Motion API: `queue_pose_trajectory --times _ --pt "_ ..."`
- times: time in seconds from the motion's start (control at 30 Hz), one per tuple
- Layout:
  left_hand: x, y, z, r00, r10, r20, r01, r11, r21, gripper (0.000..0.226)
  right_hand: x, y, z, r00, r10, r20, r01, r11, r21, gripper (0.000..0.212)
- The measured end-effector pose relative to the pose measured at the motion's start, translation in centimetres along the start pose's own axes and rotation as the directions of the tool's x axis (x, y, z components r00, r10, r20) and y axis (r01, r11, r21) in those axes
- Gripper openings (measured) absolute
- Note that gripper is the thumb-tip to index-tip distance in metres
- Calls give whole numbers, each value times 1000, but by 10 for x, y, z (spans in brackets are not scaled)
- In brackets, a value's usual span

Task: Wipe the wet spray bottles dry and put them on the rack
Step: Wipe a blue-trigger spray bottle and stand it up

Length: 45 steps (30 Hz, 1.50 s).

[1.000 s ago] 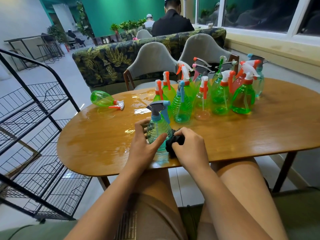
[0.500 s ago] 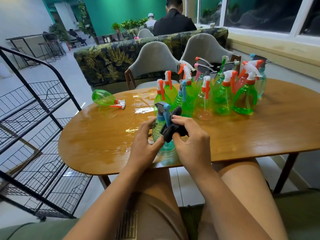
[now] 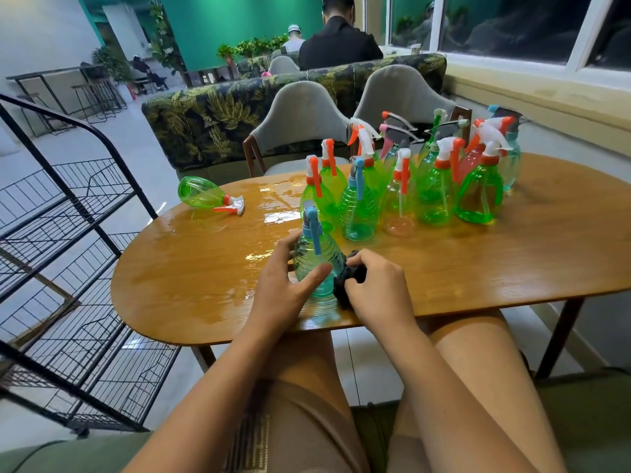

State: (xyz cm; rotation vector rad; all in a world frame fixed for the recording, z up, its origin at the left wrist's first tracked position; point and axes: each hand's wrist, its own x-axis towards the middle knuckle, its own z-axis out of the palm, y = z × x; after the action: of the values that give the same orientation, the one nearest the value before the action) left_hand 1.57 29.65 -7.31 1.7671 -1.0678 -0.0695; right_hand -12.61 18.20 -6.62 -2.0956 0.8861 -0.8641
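One teal bottle (image 3: 316, 264) stands at the near bench (image 3: 512, 268) edge; left hand (image 3: 280, 291) fingers (image 3: 289, 241) and thumb curl round its ribbed belly, and the right hand (image 3: 375, 288) clutches a dark cloth (image 3: 346, 285) against its lower side. Thin and seemingly empty, it should be light, springy and slick while wet, so the ribs or the neck under the trigger look the surest hold. The rack (image 3: 85, 189) stands left.
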Motion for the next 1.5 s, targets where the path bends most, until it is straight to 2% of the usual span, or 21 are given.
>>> queue_pose_trajectory --times 0.27,0.37,0.53,0.73,0.87,1.07,1.2,1.27,1.5 --pt "1 -5 1 999 36 -20 -36 999 31 72 -3 2 1 998 -43 -35 44 999 25 23" --pt "1 -6 1 999 39 -32 -38 999 30 73 -7 -4 -2 976 -156 -153 165 985 44 28" --pt "-3 1 1 999 43 -15 -44 998 -35 66 -12 -20 -11 865 -397 -307 441 893 89 38" --pt "-4 4 -1 999 18 46 -17 1000 -15 59 -16 -26 -13 829 -463 -314 510 856 83 41" --pt "-7 7 -2 998 8 63 -8 1000 -9 63 -12 -24 -14 849 -443 -287 482 873 78 36" --pt "-6 8 -1 997 0 74 0 1000 1 58 -4 -11 -9 914 -329 -239 343 939 19 25" --pt "-5 9 0 997 -19 73 20 1000 -10 54 3 7 -1 980 -182 -75 180 983 -42 23" --pt "-5 9 1 997 -23 72 23 1000 -5 54 4 11 2 991 -136 -21 135 989 -60 22" --pt "-4 8 1 997 -7 72 8 1000 -4 59 6 13 6 994 -107 -20 106 993 -55 23"
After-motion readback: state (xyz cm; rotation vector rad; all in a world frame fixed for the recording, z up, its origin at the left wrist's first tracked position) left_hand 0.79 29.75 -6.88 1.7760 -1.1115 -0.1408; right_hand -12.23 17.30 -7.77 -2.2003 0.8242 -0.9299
